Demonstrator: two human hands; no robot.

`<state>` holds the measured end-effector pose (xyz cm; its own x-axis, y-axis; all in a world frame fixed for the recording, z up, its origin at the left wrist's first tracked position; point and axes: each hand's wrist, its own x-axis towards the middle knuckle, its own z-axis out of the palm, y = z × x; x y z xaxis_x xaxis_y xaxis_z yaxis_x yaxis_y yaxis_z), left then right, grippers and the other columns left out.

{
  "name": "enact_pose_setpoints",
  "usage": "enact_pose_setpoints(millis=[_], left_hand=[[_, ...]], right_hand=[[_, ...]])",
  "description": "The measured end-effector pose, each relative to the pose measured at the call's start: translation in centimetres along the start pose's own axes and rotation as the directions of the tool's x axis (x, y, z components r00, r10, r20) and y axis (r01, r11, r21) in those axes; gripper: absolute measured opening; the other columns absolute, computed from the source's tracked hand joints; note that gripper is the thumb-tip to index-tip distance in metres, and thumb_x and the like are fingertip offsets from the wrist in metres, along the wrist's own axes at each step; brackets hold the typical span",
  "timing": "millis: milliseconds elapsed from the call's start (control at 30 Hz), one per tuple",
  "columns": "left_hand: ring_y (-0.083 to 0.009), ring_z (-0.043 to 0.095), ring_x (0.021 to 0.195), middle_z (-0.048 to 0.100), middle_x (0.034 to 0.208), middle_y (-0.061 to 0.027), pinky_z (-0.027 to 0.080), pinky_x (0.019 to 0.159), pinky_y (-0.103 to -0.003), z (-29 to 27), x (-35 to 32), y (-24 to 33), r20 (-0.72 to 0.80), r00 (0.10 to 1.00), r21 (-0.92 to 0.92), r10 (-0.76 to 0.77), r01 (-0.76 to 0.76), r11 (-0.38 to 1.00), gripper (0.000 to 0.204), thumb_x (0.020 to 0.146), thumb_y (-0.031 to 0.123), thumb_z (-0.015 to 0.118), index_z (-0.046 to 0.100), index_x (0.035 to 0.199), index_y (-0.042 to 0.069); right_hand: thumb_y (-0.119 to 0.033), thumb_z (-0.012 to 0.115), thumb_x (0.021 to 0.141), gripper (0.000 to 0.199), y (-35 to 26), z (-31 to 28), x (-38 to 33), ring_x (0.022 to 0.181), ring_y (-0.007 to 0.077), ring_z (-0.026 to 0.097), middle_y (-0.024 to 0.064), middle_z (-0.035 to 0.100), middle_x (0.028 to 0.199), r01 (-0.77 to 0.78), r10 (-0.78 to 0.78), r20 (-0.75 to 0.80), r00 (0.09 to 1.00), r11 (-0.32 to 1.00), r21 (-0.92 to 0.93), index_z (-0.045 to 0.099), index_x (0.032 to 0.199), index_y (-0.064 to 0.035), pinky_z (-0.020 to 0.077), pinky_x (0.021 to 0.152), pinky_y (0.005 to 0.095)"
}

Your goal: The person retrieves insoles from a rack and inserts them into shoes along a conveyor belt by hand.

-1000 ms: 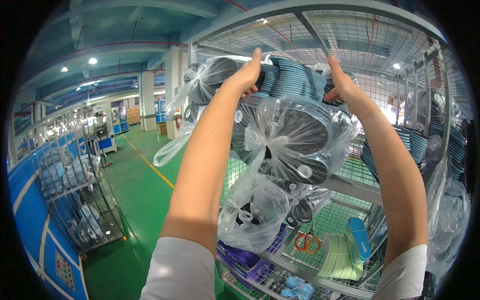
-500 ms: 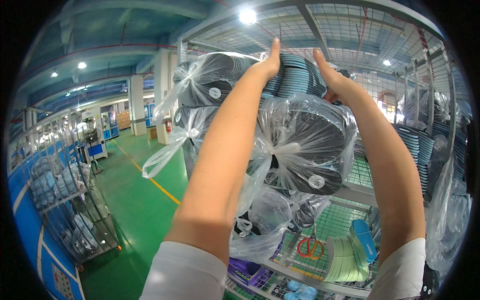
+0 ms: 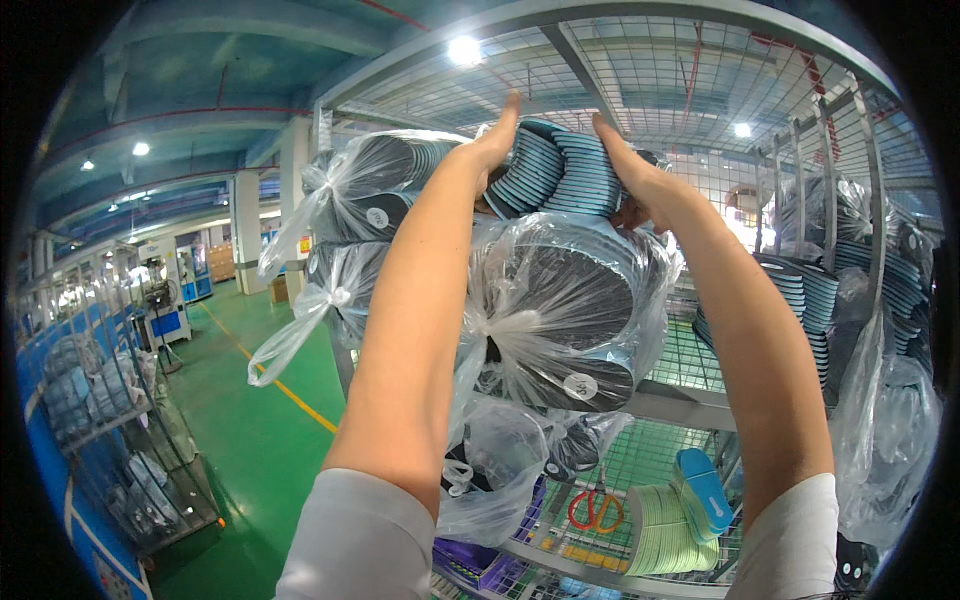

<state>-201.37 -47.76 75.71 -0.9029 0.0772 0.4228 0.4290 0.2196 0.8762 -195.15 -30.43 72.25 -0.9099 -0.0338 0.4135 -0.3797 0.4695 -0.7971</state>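
My two arms are raised toward the upper shelf. My left hand [image 3: 492, 148] rests along the left side of two neighbouring stacks of blue-and-black insoles [image 3: 562, 172], thumb pointing up. On their right side, my right hand [image 3: 640, 185] presses in with curled fingers, so the stacks are held between both palms. They sit on top of a knotted clear plastic bag [image 3: 560, 310] filled with dark insoles. Left of my left hand lies another tied bag of insoles [image 3: 385, 170]. The fingers behind the stacks are partly hidden.
Lower on the wire rack are red-and-orange scissors [image 3: 596, 510], green insoles [image 3: 668, 530] and a blue insole [image 3: 703, 495]. More insole stacks [image 3: 800, 290] stand at right. A caged trolley [image 3: 130, 420] with bagged goods is at left on the green floor [image 3: 250, 450].
The view has shifted, and the rack appears further left. The insole stacks between my hands now lean leftward and show more of their edges; both hands remain at their sides.
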Motion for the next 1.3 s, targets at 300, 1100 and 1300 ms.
enact_pose_setpoints(millis=[300, 1100, 1300], left_hand=[[-0.0215, 0.061, 0.079, 0.061, 0.091, -0.0139, 0.051, 0.076, -0.033, 1.5, -2.5, 1.3, 0.205, 0.912, -0.545, 0.356, -0.195, 0.815, 0.051, 0.068, 0.040, 0.064, 0.055, 0.101, 0.002], [-0.0225, 0.056, 0.095, 0.058, 0.101, -0.0138, 0.043, 0.085, -0.030, 19.8, -37.6, -1.8, 0.484, 0.584, -0.781, 0.651, -0.046, 0.623, 0.057, 0.056, 0.011, 0.058, 0.051, 0.110, -0.003], [-0.0209, 0.049, 0.103, 0.050, 0.113, -0.0118, 0.038, 0.089, -0.033, 37.4, -50.7, -6.4, 0.699, 0.579, -0.698, 0.420, 0.424, 0.577, 0.057, 0.071, 0.011, 0.063, 0.039, 0.121, -0.003]], right_hand=[[-0.043, 0.050, 0.078, 0.040, -0.2, 0.3, -2.9, 0.087, 0.0204, 0.057, 0.0058, 0.061, 0.093, 0.214, -0.252, -0.054, 0.966, 0.668, 0.713, 0.058, 0.097, -0.0091, 0.0446, 0.075, 0.0414], [-0.017, 0.071, 0.051, 0.114, 13.1, -11.5, -38.8, 0.124, 0.0265, 0.029, 0.0171, 0.023, 0.136, 0.604, -0.536, -0.291, 0.792, 0.754, 0.257, -0.001, 0.138, -0.0021, 0.0236, 0.102, 0.0354], [-0.024, 0.075, 0.055, 0.117, 23.4, -17.0, -59.3, 0.129, 0.0253, 0.016, 0.0155, 0.011, 0.141, 0.433, -0.139, -0.564, 0.814, 0.793, 0.429, -0.006, 0.138, -0.0046, 0.0147, 0.104, 0.0352]])
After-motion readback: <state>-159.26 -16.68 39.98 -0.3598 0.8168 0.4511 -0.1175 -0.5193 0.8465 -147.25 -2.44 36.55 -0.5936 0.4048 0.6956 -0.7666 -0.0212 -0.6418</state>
